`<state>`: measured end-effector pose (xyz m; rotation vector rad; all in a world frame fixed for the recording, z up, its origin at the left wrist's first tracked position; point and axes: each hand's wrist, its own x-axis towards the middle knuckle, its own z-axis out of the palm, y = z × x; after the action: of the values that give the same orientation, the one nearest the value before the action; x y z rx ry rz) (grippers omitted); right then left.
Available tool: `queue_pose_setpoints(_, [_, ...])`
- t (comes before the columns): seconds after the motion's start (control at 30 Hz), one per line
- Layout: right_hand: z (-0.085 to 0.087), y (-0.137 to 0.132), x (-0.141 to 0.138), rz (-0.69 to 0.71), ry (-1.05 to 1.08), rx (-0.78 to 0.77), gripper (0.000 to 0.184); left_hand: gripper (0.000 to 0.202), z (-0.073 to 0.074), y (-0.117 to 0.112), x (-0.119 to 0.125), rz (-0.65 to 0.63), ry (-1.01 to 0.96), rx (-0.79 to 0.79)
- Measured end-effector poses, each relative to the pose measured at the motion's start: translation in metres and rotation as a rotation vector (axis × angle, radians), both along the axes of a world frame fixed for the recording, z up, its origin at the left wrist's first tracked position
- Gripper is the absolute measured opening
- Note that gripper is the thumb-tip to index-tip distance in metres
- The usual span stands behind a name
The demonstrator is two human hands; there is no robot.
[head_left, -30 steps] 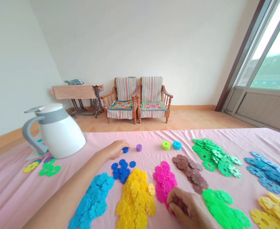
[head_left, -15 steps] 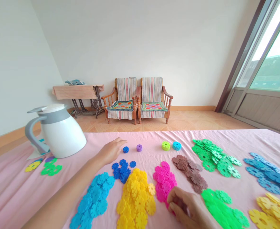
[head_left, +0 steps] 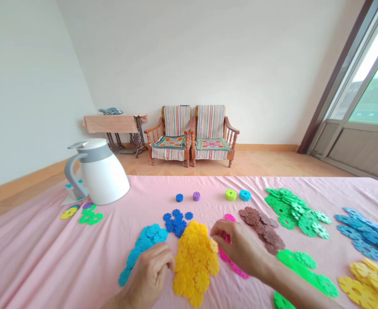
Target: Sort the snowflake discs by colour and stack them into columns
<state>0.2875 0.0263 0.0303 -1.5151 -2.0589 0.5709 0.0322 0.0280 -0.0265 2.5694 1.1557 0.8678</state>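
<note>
My left hand (head_left: 153, 268) is closed, its curled fingers at the left edge of the pile of yellow snowflake discs (head_left: 195, 262). It partly covers the light blue discs (head_left: 143, 244); whatever its fingers hold is hidden. Over the pink discs (head_left: 230, 217) my right hand (head_left: 237, 244) has its thumb and fingers drawn together, and I cannot make out what is between them. Dark blue discs (head_left: 176, 224) lie behind the yellow pile. Farther back stand a dark blue stack (head_left: 179, 198), a purple stack (head_left: 196, 196), a lime stack (head_left: 230, 195) and a cyan stack (head_left: 245, 195).
Brown discs (head_left: 262, 229), green discs (head_left: 294, 208), bright green discs (head_left: 304, 268), blue discs (head_left: 365, 231) and yellow discs (head_left: 369, 287) spread rightward on the pink cloth (head_left: 47, 253). A white jug (head_left: 105, 178) stands left, near loose green discs (head_left: 90, 217). Two armchairs (head_left: 192, 137) are beyond.
My left hand has drawn back from beside the dark blue stack to the near light blue and yellow piles. My right hand has moved forward and left over the pink discs. The view has shifted left.
</note>
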Motion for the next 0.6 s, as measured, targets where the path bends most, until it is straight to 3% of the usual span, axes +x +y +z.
queue_pose_setpoints(0.33, [-0.032,0.086,-0.037,0.066,-0.113,0.041,0.025,0.027,-0.004,0.0,-0.001,-0.03,-0.015,0.052])
queue_pose_setpoints(0.6, [-0.034,0.109,-0.049,0.15,-0.185,-0.023,0.021,0.026,-0.001,-0.001,-0.001,-0.047,-0.045,0.079])
